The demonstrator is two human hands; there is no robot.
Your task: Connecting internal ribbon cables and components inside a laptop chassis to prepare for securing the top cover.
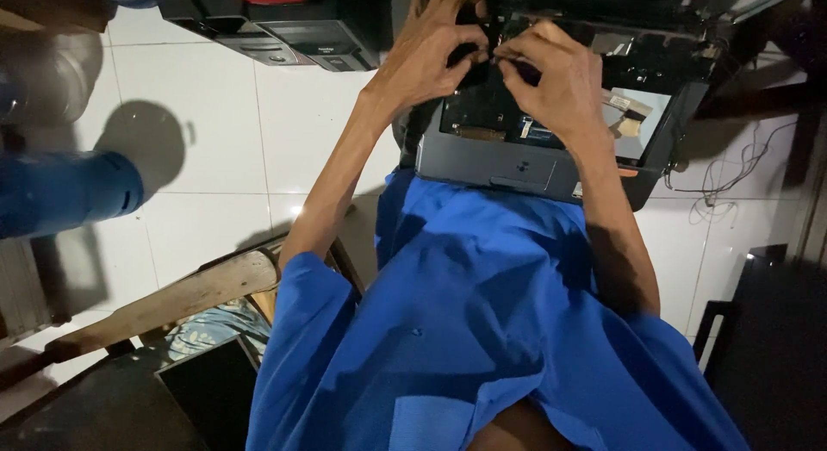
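Seemingly upside down, an opened grey laptop (pixel 517 162) rests on the lap; left hand (pixel 435 50) and right hand (pixel 556 76) pinch together something tiny inside, unidentifiable

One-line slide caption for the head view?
Both hands, left hand and right hand, work inside an opened laptop on the lap.

My hands (pixel 495 59) crowd together over the opened laptop (pixel 551 132), leaving no gap between them. A black printer (pixel 284 29) blocks the far left. White floor tiles (pixel 258 132) lie open left; cables (pixel 732 175) clutter the right.
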